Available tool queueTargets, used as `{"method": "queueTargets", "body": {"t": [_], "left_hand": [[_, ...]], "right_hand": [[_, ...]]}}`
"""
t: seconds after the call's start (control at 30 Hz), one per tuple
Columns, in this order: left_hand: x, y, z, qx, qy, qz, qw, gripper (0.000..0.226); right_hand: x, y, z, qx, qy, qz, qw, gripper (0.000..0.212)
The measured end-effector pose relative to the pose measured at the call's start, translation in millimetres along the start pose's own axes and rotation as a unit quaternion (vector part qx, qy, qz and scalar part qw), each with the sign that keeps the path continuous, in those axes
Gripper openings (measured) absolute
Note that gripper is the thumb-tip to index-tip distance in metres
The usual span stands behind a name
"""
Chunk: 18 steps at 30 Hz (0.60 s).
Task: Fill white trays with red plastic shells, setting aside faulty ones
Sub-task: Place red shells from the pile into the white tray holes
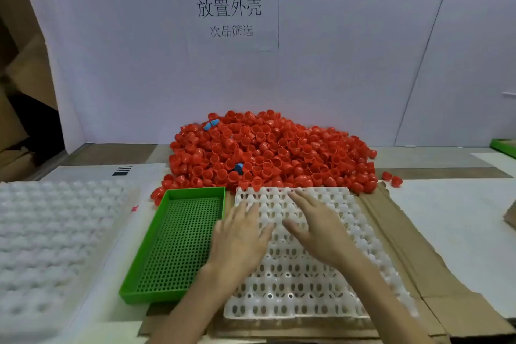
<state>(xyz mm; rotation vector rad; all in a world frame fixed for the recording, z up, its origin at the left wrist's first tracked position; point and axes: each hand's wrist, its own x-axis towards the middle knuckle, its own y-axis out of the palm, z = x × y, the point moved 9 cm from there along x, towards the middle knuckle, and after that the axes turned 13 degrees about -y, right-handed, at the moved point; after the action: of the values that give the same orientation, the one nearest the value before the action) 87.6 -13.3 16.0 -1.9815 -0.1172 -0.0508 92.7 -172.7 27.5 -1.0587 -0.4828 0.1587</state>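
"On the flattened brown cardboard sheet (405, 254), right in front, a white moulded plastic tray (307, 282) with rows of cups is lying, and no shell is sitting in any cup I can see."

"And what are the hands doing?"

"Both are resting flat on it. The left hand (240, 234) is lying by its left edge and the right hand (318, 220) nearer the middle, fingers straight and spread, gripping nothing. I'd say they are settling the tray into place – filling is not yet beginning."

"Where are the shells?"

"The red plastic shells (273, 148) are lying in a big heap just behind the tray, its front reaching the tray's far edge. A few small blue pieces (211, 124) are showing among them."

"So what is the next move asking for?"

"Probably a reach forward into the heap, pinching up shells, checking each one and seating it in a cup. The green perforated plastic tray (195, 190) is lying just beside the left hand – likely the place for faulty ones."
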Motion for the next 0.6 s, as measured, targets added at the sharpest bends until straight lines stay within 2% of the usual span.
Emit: {"method": "queueTargets", "body": {"t": [0.13,0.27,0.5,0.57,0.6], "left_hand": [[4.6,28.7,6.2,0.091,-0.005,0.017,0.996,0.061],[5.2,31.9,9.0,0.098,0.006,0.011,0.995,0.061],[3.6,30.7,9.8,0.088,0.007,0.011,0.996,0.059],[4.2,30.9,10.3,0.078,0.008,0.008,0.997,0.059],[4.4,31.3,11.3,0.074,0.008,0.009,0.997,0.060]], "right_hand": [[-2.7,31.3,-20.5,-0.077,0.041,0.082,0.993,0.069],[-4.6,42.0,-28.6,-0.104,0.031,0.082,0.991,0.064],[-3.6,40.2,-29.2,-0.085,0.018,0.039,0.995,0.054],[1.1,27.9,-26.6,-0.062,0.019,0.005,0.998,0.044],[6.2,16.1,-24.0,-0.030,0.018,-0.036,0.999,0.034]]}}
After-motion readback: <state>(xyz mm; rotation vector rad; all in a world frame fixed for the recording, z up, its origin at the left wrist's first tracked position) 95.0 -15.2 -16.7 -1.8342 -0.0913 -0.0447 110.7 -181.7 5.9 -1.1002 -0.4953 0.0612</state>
